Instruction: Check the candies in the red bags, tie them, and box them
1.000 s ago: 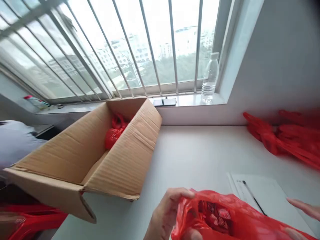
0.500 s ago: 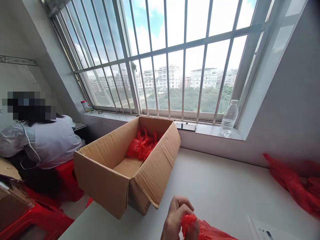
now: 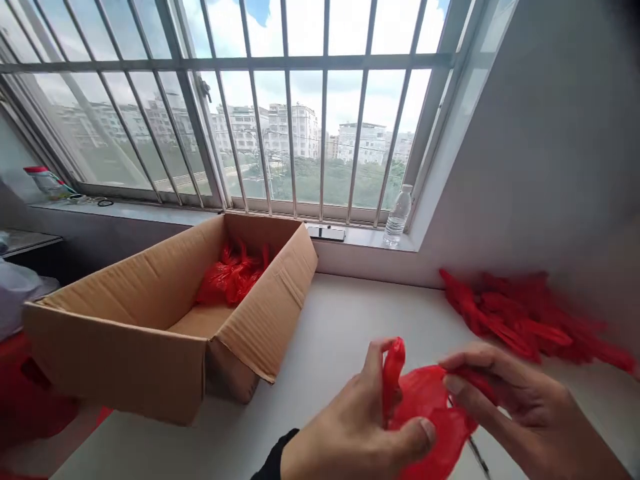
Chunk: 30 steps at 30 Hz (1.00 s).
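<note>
A thin red plastic bag (image 3: 425, 407) stretches between my two hands above the white table. My left hand (image 3: 355, 427) has part of the bag looped over its fingers, and its thumb lies across the front of the film. On the other side, my right hand (image 3: 520, 400) pinches the bag's edge between thumb and fingers. An open cardboard box (image 3: 125, 360) stands on the table to the left of my hands. Inside its far end sit knotted red bags (image 3: 233, 273); what they contain is hidden.
More red plastic bags (image 3: 530, 313) lie heaped at the right by the wall. A clear bottle (image 3: 399, 217) and a phone (image 3: 326, 233) rest on the sill of the barred window. A pen-like thin object (image 3: 479, 457) lies under my hands. A person's sleeve (image 3: 20, 287) shows at far left.
My view has turned to the right, so the box sits further left. Both hands now show, raised and spreading the red bag between them; before, it was bunched low at the bottom edge.
</note>
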Motion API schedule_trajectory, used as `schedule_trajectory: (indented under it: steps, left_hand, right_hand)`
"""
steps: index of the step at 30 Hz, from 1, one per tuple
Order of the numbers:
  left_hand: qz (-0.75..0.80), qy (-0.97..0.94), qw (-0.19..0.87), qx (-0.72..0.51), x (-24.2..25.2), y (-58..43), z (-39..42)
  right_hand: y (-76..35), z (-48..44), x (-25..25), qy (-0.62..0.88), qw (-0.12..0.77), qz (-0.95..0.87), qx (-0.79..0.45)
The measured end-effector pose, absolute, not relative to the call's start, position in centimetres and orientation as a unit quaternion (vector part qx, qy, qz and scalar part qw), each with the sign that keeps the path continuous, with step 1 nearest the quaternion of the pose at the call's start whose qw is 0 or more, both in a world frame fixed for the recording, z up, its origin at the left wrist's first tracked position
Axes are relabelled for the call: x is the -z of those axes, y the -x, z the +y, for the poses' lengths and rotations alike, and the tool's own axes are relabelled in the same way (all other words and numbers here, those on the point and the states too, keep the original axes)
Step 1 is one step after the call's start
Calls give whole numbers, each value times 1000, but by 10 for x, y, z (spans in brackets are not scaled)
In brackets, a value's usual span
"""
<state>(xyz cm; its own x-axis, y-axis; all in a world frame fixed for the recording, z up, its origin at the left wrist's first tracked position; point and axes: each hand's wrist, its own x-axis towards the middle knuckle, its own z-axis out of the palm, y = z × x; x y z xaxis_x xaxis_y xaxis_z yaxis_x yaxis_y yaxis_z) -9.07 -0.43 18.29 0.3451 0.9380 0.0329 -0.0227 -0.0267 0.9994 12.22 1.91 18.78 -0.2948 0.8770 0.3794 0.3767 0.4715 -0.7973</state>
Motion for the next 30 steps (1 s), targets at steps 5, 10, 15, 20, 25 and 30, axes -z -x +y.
schedule_trajectory:
  steps: [5, 10, 15, 20, 25, 30]
  left_hand:
    - [351, -693, 533, -336, -181, 77, 9]
    - [340, -653, 599, -314, -179, 90, 21]
    - [359, -591, 666, -280, -182, 99, 26]
    - [440, -423, 697, -375, -168, 102, 32]
    - [408, -480, 686, -365, -167, 100, 38]
    - [400, -597, 615, -324, -169, 98, 41]
  right_hand:
    - [-99, 24, -197, 309, 401, -821, -264]
    - [-107, 40, -189, 351, 386, -806, -278]
    - [-111, 53, -175, 358, 351, -742, -446]
    - [-117, 47, -167, 386, 375, -705, -463]
    - [-122, 44, -158, 317, 376, -752, -439]
    - [-122, 58, -140, 326, 347, -694, -540]
